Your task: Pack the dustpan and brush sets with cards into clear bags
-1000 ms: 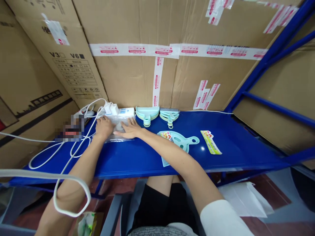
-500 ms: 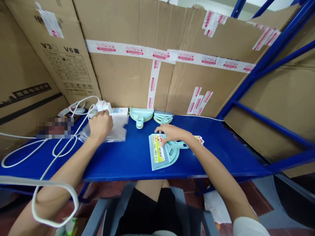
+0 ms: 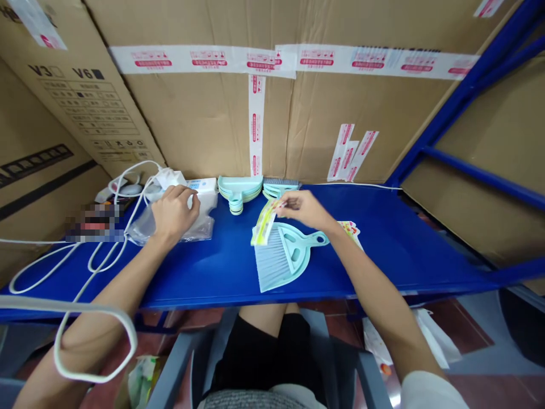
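My right hand (image 3: 300, 207) is now closed at the fingertips on one end of the card (image 3: 264, 222); half a second ago this card lay flat across the brush (image 3: 273, 261), with the hand poised over it. The card is now raised and tilted, just left of and below my right fingertips; whether its lower end touches the brush cannot be told. In consequence, I judge the bristles largely uncovered and the card controlled by one hand alone. The brush lies in the pan (image 3: 301, 269), below my right hand, its looped handle pointing right. My left hand (image 3: 174, 210) is half curled above the bag (image 3: 198, 230); I cannot tell whether it grips the film. Materials: the card is thin, glossy and printed yellow-green, and it bows slightly along its length. The pan is smooth, pale turquoise plastic with a rounded rear edge; the brush has a ribbed fan of bristles and a cut-out body. The bag is clear, limp and creased. Beyond and left of my right hand stand nested, half-round pans (image 3: 240, 186); directly beyond it are stacked brushes (image 3: 281, 185). A second card (image 3: 349, 228), partly hidden by my forearm, lies right of the hand on the smooth blue tabletop (image 3: 395, 244).
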Available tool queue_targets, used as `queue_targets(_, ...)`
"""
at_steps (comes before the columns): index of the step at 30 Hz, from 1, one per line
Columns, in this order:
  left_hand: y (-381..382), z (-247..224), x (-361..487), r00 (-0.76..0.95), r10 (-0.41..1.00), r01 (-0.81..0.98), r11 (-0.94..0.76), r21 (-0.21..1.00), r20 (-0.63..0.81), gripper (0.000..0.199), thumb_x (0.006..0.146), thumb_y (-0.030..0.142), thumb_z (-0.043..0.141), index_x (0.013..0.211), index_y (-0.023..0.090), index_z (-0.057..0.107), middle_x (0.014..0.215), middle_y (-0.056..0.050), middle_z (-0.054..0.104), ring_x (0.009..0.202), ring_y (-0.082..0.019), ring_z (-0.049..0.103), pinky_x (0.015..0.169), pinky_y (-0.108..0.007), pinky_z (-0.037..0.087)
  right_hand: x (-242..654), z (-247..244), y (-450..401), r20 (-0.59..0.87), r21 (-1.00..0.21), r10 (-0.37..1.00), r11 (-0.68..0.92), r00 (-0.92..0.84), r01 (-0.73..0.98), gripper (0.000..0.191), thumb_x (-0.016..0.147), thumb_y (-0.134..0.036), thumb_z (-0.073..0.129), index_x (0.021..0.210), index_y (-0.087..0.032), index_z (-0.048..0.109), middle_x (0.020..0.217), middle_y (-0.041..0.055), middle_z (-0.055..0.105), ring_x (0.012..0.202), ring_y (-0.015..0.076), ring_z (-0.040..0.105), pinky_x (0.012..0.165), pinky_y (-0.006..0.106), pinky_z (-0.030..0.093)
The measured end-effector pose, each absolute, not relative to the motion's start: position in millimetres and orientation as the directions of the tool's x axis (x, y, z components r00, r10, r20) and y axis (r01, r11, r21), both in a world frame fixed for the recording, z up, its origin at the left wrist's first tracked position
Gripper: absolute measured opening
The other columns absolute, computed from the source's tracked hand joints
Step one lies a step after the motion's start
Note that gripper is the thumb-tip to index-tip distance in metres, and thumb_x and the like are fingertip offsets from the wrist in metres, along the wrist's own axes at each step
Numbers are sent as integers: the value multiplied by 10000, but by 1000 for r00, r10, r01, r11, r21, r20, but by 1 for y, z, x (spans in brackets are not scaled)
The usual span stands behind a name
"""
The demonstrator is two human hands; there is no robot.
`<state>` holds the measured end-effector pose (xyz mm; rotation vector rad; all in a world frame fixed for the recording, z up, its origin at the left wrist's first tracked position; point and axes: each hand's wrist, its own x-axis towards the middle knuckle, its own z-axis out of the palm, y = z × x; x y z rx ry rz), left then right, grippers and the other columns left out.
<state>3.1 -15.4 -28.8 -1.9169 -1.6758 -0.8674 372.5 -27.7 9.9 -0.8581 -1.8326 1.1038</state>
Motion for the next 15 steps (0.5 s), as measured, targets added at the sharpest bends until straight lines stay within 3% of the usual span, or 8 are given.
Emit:
queue_targets(2,-15,-29,3,73,693,982,-175,69,717,340,1026,286,489,1076,162,802,1133,-149,782,1115,-335,691,777,-406,491,398,31,-32,330,-924,880,375,-341,73,280,801,-410,855,919,-220,686,937,29,772,787,164,687,683,293,506)
queue_targets(6,-14,-29,3,72,691,979,-187,81,720,338,1022,292,488,1053,167,800,1111,-148,781,1110,-334,696,757,-397,474,472,57,-50,300,-948,934,314,-196,48,377,764,-431,917,959,-225,669,797,1,718,613,112,589,555,260,426)
queue_targets(11,-14,-29,2,46,712,970,-198,138,700,340,1018,300,488,1057,164,797,1115,-159,769,1120,-346,684,760,-401,479,549,31,-78,-84,-925,988,-28,-132,379,553,677,-508,983,1028,-176,713,675,2,684,565,113,547,528,255,382)
queue_targets(15,-15,-28,4,27,726,963,-203,177,687,340,1017,303,490,1077,170,796,1131,-160,761,1138,-349,676,760,-398,487,577,-1,-83,-163,-836,985,-105,-61,539,667,670,-654,915,1072,-156,727,707,43,710,623,163,601,557,281,396)
